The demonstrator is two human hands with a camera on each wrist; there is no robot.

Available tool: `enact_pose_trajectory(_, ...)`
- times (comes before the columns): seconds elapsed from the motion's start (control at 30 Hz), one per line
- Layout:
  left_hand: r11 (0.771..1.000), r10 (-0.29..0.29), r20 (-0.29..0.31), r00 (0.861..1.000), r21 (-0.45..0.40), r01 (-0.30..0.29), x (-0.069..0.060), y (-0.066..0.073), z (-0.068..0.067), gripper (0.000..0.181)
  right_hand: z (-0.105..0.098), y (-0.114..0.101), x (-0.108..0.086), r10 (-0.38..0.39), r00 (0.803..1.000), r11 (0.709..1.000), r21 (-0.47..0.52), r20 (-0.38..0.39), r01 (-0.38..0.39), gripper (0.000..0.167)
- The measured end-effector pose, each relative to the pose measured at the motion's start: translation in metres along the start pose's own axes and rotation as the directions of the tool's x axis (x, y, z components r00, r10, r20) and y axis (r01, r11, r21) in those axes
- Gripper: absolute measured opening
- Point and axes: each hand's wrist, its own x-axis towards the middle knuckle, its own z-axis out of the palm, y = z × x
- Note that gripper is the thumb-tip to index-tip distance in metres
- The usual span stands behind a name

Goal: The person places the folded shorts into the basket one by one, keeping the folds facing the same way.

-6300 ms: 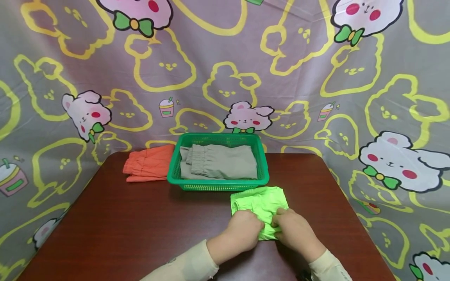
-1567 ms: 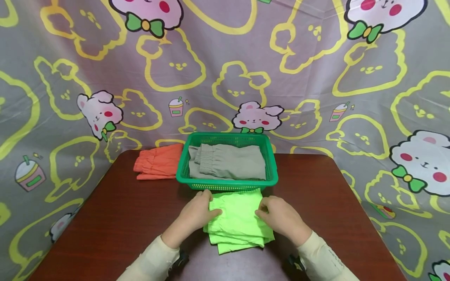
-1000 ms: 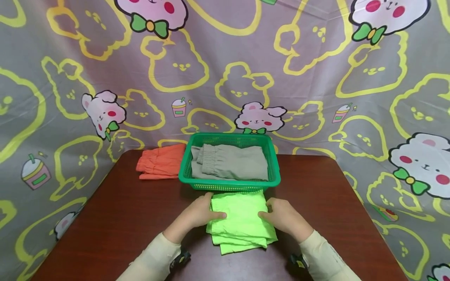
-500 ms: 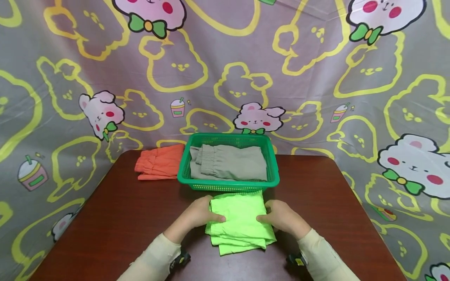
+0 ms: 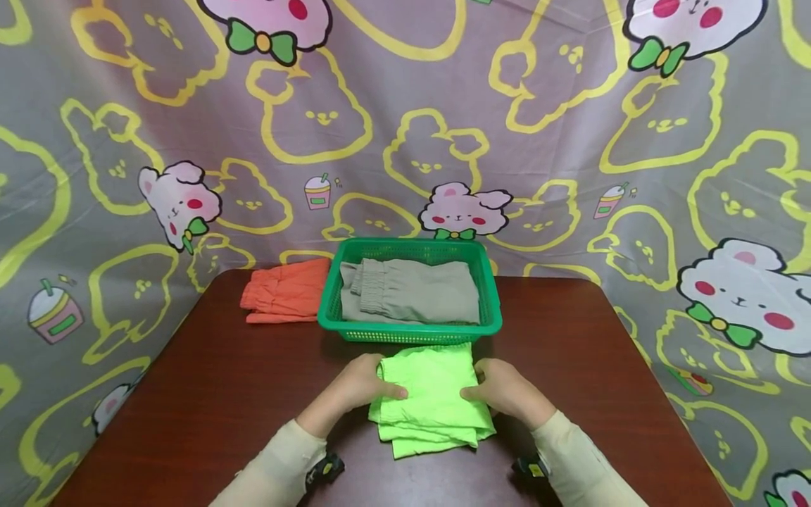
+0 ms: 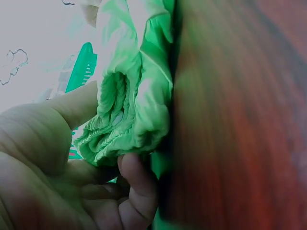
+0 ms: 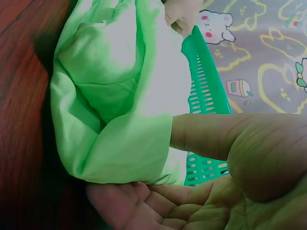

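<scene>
Folded neon-green pants (image 5: 431, 394) with an elastic waistband lie in several layers on the table, just in front of the green basket. At their left edge, my left hand (image 5: 357, 387) grips the stack, thumb on top and fingers curled at the underside. My right hand (image 5: 510, 391) holds the opposite edge the same way. In the left wrist view, the gathered waistband end of the pants (image 6: 129, 110) sits between thumb and fingers. The right wrist view shows the folded side of the pants (image 7: 120, 143) between the right thumb and fingers.
The green plastic basket (image 5: 405, 329) holds folded grey garments (image 5: 421, 292) with elastic waistbands. Left of it lies a folded orange garment (image 5: 285, 292), partly hidden by the basket. A cartoon-print curtain (image 5: 380, 105) surrounds the brown table (image 5: 222, 394) at the back and sides.
Since the earliest frame, the green pants have shifted left and my hands have spread to their two sides. More recently, my right hand has taken hold of the right edge; the last half second shows little movement.
</scene>
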Motion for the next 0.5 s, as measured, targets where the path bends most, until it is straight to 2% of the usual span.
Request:
enact_pose_trajectory(0.17,0.998,-0.018,-0.010,1.000,-0.053,0.017,0.0009,-0.0011,0.0027,0.098,0.0011,0.0006,0.0015,0.001,1.000,0.999,-0.042,-0.005,-0.001,0.047)
enact_pose_trajectory(0.23,0.998,-0.014,-0.016,1.000,-0.064,0.013,0.0013,-0.0004,0.0038,0.096,-0.0002,0.0003,0.0013,-0.001,1.000,0.996,-0.094,-0.014,0.000,0.045)
enact_pose_trajectory(0.4,0.997,0.023,-0.013,1.000,-0.074,-0.024,0.0025,0.0024,0.0045,0.093,-0.0037,0.0005,-0.0001,-0.007,1.000,0.986,-0.164,-0.021,0.004,0.036)
enact_pose_trajectory(0.5,0.991,0.074,-0.002,0.997,-0.110,-0.074,0.0011,0.0043,0.0042,0.077,-0.0042,0.0019,-0.0006,-0.020,1.000,0.989,-0.146,-0.012,0.018,0.042)
